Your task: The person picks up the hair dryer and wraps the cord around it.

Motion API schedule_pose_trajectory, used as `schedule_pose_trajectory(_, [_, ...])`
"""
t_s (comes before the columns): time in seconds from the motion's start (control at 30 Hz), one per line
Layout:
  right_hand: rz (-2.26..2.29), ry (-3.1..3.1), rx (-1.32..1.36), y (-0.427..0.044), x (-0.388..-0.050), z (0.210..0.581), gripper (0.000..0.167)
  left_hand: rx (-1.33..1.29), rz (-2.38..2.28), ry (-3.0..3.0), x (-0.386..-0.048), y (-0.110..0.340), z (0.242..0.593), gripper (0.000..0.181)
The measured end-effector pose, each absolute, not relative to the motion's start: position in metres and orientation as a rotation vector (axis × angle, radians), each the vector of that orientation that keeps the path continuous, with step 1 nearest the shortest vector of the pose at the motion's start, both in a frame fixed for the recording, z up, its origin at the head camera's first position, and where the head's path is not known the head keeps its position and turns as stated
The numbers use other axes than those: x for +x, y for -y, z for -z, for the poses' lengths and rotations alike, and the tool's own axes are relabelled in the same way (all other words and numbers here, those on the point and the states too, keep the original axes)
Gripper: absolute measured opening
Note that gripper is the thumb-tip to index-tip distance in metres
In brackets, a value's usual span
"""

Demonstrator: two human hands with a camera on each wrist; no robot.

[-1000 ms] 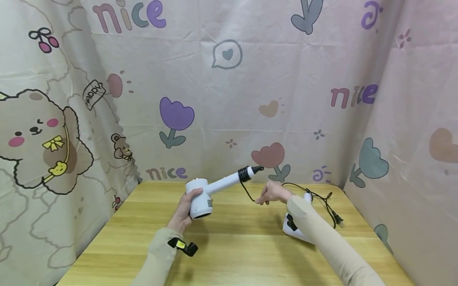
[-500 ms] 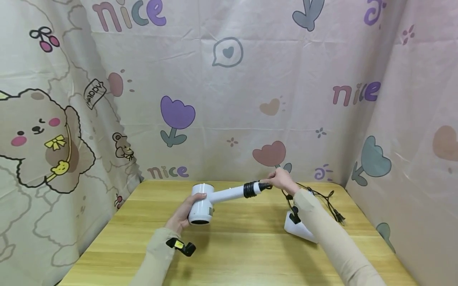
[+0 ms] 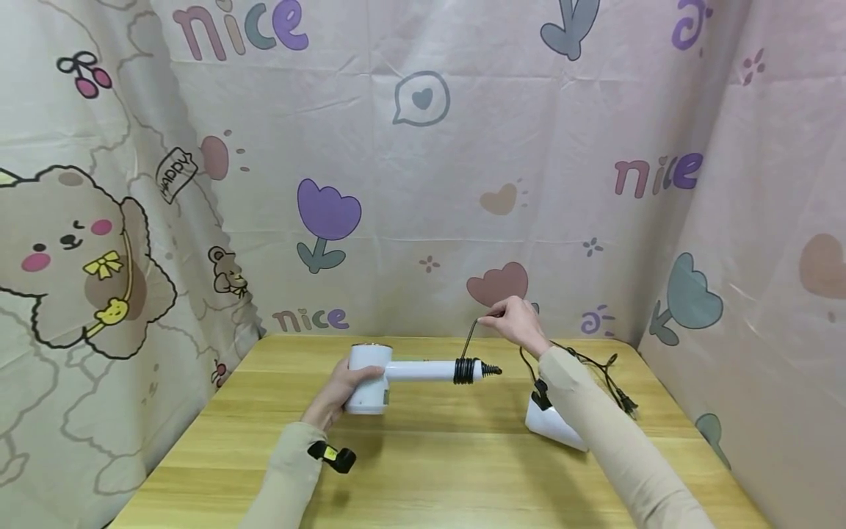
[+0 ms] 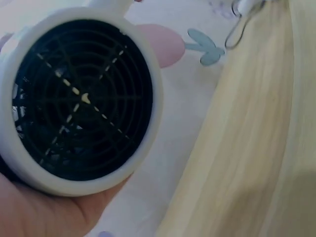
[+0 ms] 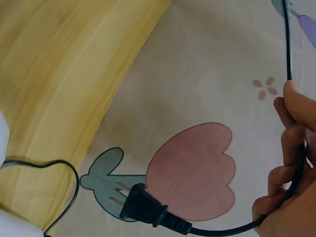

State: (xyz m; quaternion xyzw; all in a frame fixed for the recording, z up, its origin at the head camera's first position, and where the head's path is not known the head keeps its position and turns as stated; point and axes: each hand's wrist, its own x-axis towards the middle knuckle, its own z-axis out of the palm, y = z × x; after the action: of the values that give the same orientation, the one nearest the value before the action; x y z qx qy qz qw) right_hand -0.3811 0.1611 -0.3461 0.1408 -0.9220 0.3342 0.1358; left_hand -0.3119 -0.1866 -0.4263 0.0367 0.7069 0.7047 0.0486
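One left hand (image 3: 340, 394) and one right hand (image 3: 518, 323) show, with two sleeves (image 3: 284, 477) and two wrist cameras (image 3: 344, 461). There is one hair dryer (image 3: 406, 371), plus one other white device (image 3: 551, 426). Across the views there are two black cords (image 3: 465, 371) and two plugs (image 5: 143, 205). There is one table (image 3: 423, 470). On the cloth (image 3: 423, 162) are three "nice" words (image 3: 291, 26), two cartoon animals (image 3: 73, 257) and one speech bubble (image 3: 406, 103).

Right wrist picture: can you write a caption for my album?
A right hand holds a black cord with a plug on its end.
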Motion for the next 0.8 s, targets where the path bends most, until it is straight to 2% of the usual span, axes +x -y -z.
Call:
schedule_pose_trajectory(0.33, [-0.931,2.609,0.456,-0.151,-0.37,0.343,0.016,0.159,-2.019,-2.458,-0.314,0.182,0.42,0.071])
schedule_pose_trajectory(0.8, [-0.851,2.536,0.496,-0.129,-0.343,0.339,0.009,0.011,-2.002,-2.64,-0.32,0.174,0.429,0.076])
